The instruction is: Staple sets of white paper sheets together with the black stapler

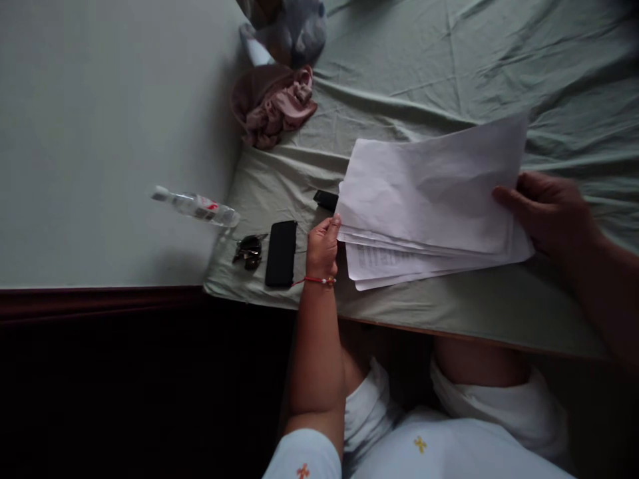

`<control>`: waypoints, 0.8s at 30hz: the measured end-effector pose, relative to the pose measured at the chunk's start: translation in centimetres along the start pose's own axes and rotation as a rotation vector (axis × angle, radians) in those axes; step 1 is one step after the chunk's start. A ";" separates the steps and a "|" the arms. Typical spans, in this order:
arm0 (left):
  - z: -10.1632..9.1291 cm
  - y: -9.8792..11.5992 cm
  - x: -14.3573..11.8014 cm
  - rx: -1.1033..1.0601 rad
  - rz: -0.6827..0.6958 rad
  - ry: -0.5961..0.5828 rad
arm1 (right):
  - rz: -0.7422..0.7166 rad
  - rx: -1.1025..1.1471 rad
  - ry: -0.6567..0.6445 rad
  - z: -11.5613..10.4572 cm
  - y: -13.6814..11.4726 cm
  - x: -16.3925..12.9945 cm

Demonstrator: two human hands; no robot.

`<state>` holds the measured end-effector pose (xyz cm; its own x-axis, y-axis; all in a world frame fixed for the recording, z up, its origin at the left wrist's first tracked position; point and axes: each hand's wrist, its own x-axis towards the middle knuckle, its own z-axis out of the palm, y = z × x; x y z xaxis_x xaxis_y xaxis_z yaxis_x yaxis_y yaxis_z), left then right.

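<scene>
A loose stack of white paper sheets is held between my two hands above the green cloth. My left hand pinches the stack's left edge, thumb on top. At the right edge my right hand grips the sheets, its thumb on the upper face and most fingers hidden beneath. The top sheet looks blank; a lower sheet shows small printed text near its front edge. The sheets are fanned slightly out of line. Just left of the paper, a black object is partly covered by it; its kind cannot be made out.
The green cloth is wrinkled and ends at a front edge above my knees. Left of my hand lie a black phone, keys and a clear plastic bottle by the wall. Pink fabric is bunched behind, near a grey plastic bag.
</scene>
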<state>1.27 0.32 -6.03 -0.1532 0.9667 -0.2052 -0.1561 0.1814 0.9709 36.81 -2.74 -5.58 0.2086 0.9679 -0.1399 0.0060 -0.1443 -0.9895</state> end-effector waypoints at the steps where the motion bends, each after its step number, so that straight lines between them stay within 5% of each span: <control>1: -0.1 -0.1 0.1 -0.005 0.004 -0.030 | 0.003 -0.002 -0.024 0.0 0.1 0.0; 8: -0.6 -0.2 0.3 -0.052 0.078 -0.072 | -0.100 0.064 0.090 -0.3 0.3 0.4; 15: -0.2 1.2 -0.5 -0.088 0.373 -0.015 | -0.199 0.065 0.243 0.7 -2.2 -1.2; 24: 0.4 1.9 -1.6 0.037 0.306 0.133 | -0.280 0.037 0.286 0.8 -2.6 -2.5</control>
<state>1.59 -0.80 -3.78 -0.3142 0.9456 0.0847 -0.0481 -0.1049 0.9933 35.48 -4.61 -2.68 0.4675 0.8719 0.1455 0.0670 0.1291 -0.9894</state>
